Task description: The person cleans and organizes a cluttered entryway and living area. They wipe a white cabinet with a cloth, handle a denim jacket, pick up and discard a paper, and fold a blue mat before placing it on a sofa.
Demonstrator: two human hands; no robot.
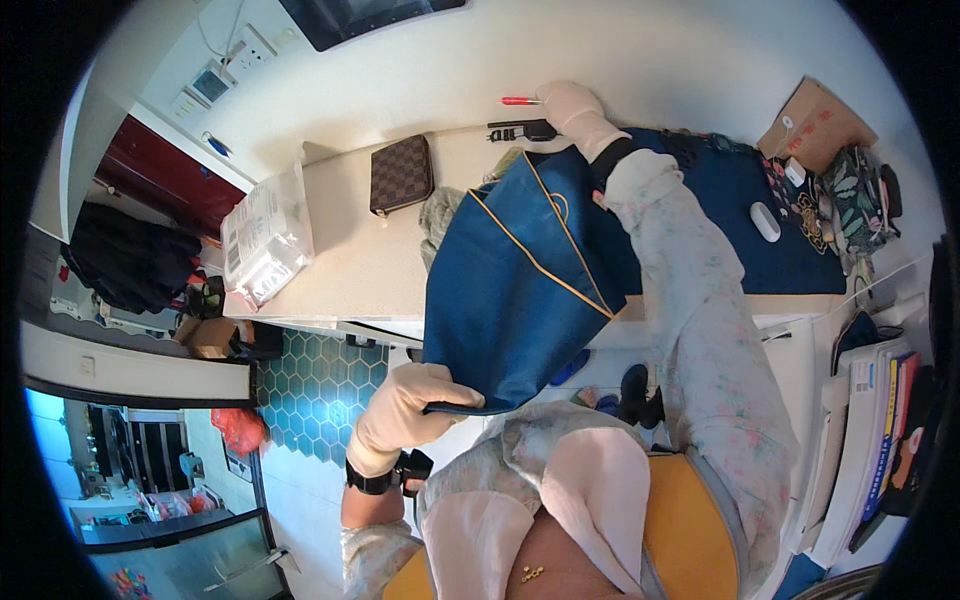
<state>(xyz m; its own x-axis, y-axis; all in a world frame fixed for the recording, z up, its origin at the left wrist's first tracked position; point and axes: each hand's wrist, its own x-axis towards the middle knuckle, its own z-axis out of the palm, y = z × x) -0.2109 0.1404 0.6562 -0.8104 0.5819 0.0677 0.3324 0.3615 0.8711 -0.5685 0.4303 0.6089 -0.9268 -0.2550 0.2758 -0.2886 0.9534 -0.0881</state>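
Note:
My left hand (412, 412), in a pale glove, pinches the near edge of a dark blue cloth (502, 300) with tan piping, which hangs over the front of the cream counter (337, 262). My right hand (574, 109), gloved too, reaches to the wall side of the counter, where a red pen (519, 100) sticks out at its fingers. Just below the pen lies a black object (525, 131) with a dark strip. A brown checkered zip wallet (401, 174) rests left of the cloth, beside a crumpled grey-green fabric (441, 217).
On the counter's left stands a clear plastic pack (268, 240). At right a dark blue mat (720, 217) bears a white case (765, 222), near a brown paper bag (816, 126) and a leaf-patterned pouch (861, 199). Books (874, 435) stand at far right.

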